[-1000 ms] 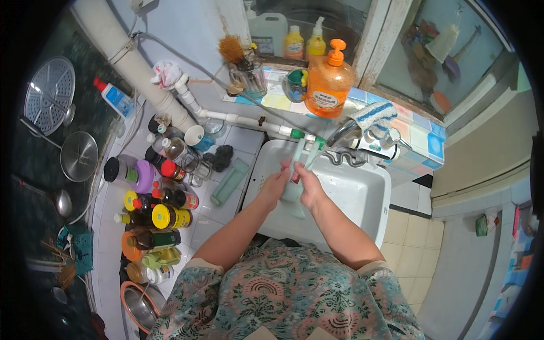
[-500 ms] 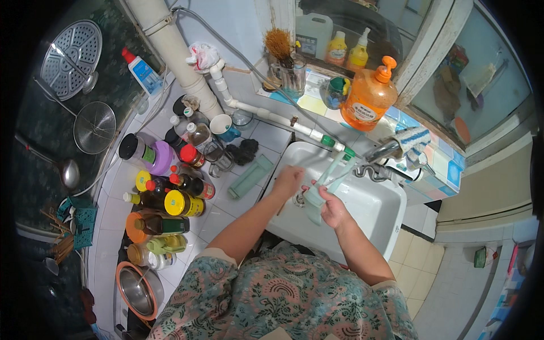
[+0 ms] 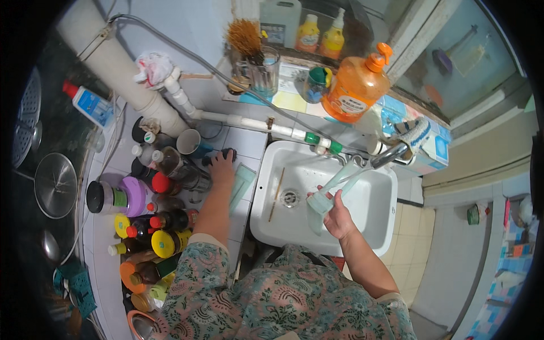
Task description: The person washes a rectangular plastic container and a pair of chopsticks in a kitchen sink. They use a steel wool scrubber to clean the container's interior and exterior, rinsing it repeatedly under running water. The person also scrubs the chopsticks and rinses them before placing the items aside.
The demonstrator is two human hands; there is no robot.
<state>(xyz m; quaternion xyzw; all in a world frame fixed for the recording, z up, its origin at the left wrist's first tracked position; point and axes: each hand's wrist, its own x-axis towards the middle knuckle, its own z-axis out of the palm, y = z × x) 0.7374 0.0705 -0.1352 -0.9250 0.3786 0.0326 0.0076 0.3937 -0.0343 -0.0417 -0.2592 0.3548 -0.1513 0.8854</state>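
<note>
On the counter left of the sink, my left hand (image 3: 221,168) has its fingers closed over a black mesh scouring pad (image 3: 228,153), partly hidden under them. My right hand (image 3: 338,217) holds a pale green plastic piece (image 3: 321,202) with long slim arms above the white sink (image 3: 362,233). Its exact kind does not show. Beside my left wrist lies a pale green oblong plastic tray (image 3: 242,184). The metal faucet (image 3: 391,155), with a striped cloth (image 3: 415,136) wrapped round it, reaches over the basin near the green piece.
Bottles and jars crowd the counter at left, with a red-lidded jar (image 3: 164,183) and a glass mug (image 3: 195,180) close to my left arm. A large orange pump bottle (image 3: 356,93) stands on the sill. A thin brown stick (image 3: 276,195) lies in the sink near the drain (image 3: 290,198).
My left hand has moved from above the sink leftward to the black scouring pad and closed over it. My right hand still holds the green piece over the basin. The view has shifted.
</note>
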